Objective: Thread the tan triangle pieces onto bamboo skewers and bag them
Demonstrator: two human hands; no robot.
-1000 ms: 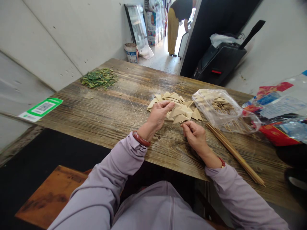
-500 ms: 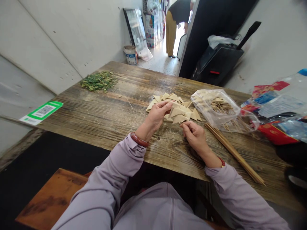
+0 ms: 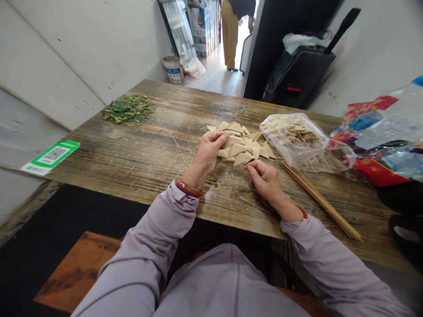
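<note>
Beige triangular pieces [image 3: 249, 143], thin and flat like cut tofu sheet, lie in a loose pile on the wooden table [image 3: 178, 119]. My left hand [image 3: 209, 153] is at the pile's left side, thumb and fingertips pinched together; what they hold, if anything, is hidden. At the pile's near right edge, my right hand [image 3: 266, 179] pinches the end of a thin skewer [image 3: 249, 162]. Its far part runs to or under a beige triangle [image 3: 243, 158], and I cannot tell whether it pierces it.
A bundle of bare wooden skewers [image 3: 320, 200] lies right of my right hand. Behind it sits a clear plastic bag [image 3: 297, 136] with filled skewers. Chopped greens [image 3: 128, 108] are heaped at the far left. Packaging [image 3: 380, 141] crowds the right end. A person [image 3: 230, 35] stands beyond the table.
My left hand has drawn back slightly left, away from the piece by my right hand. My right hand keeps its pinch on the skewer. The view has shifted a little.
</note>
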